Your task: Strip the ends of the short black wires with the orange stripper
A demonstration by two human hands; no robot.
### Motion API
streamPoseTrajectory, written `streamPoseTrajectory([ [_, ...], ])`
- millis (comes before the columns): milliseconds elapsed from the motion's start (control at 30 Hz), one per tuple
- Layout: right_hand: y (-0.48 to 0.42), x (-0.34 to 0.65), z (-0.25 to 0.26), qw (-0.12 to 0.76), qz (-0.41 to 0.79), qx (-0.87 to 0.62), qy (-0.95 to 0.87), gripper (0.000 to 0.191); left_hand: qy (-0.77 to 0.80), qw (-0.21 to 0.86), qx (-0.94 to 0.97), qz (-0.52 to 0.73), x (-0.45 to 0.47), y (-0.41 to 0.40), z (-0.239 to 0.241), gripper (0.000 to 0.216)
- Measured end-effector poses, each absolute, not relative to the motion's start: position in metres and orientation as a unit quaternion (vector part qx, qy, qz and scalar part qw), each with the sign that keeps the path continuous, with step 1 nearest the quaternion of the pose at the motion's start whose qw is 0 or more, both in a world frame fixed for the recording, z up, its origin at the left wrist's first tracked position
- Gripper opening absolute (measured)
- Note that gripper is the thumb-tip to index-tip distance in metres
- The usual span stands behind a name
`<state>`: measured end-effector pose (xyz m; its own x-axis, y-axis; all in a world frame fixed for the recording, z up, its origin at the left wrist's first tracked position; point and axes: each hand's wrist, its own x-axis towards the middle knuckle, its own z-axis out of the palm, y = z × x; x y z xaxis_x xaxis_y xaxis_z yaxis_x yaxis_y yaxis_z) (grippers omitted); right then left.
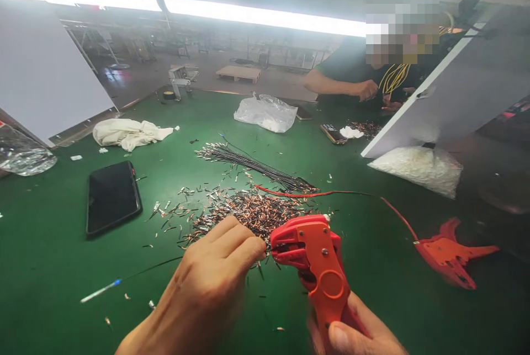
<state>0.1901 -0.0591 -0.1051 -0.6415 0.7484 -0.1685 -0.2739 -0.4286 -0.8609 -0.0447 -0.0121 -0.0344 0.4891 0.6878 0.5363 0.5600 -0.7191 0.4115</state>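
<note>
My left hand (215, 272) is closed in a pinch on a thin black wire (159, 261), whose tail runs out to the left. A blue band and a pale, thicker tip (101, 290) show at that tail's far end. The wire's near end meets the jaws of a red and orange wire stripper (325, 266). My right hand (360, 327) is wrapped round the tool's handles. Just beyond both hands lies a heap of stripped wire scraps (256, 211). Behind the heap is a bundle of black wires (256, 167) with bare ends.
A second red stripper (449, 250) lies to the right, with a red cord (331, 193) leading to it. A phone (112, 197) rests on the left. Farther back are a white cloth (128, 133), a plastic bag (265, 112) and a co-worker's hand (366, 90) near yellow cables.
</note>
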Motion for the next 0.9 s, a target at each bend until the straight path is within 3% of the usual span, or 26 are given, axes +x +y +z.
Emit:
streamPoseTrajectory([
  [200,-0.057,0.189,-0.094,0.333,0.796,-0.271,-0.426,0.049,0.374,0.196,0.858,0.291,-0.046,-0.013,-0.040,0.026],
  [300,-0.058,0.189,-0.092,0.325,0.803,-0.261,-0.427,0.051,0.386,0.189,0.855,0.289,-0.045,-0.012,-0.038,0.011],
  [900,-0.057,0.186,-0.087,0.326,0.799,-0.245,-0.443,0.046,0.367,0.178,0.863,0.299,-0.045,-0.009,-0.023,0.023],
])
